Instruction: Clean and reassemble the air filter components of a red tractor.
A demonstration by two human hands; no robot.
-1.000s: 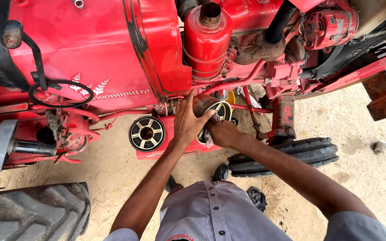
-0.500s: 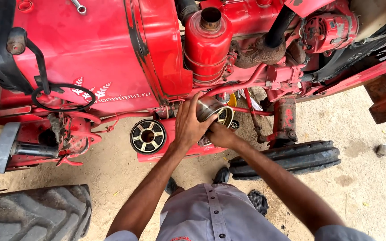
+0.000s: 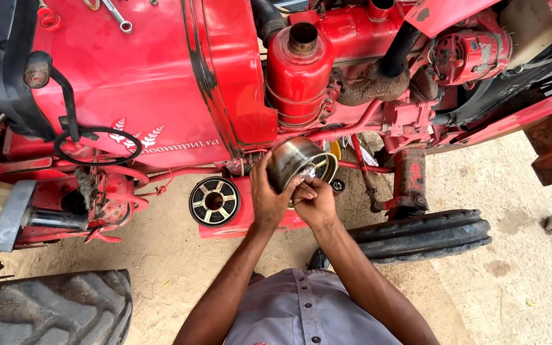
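Holding: left hand gripped the metal filter bowl, held clear of the red tractor.
Right hand: fingers pinched a small fitting at the bowl's base.
Progress: bowl appeared off its mount; second round filter lay untouched on the red tray.

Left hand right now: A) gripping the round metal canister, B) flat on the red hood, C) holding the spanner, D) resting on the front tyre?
A: the left hand wraps the side of the metal canister, with the right hand at its lower end.
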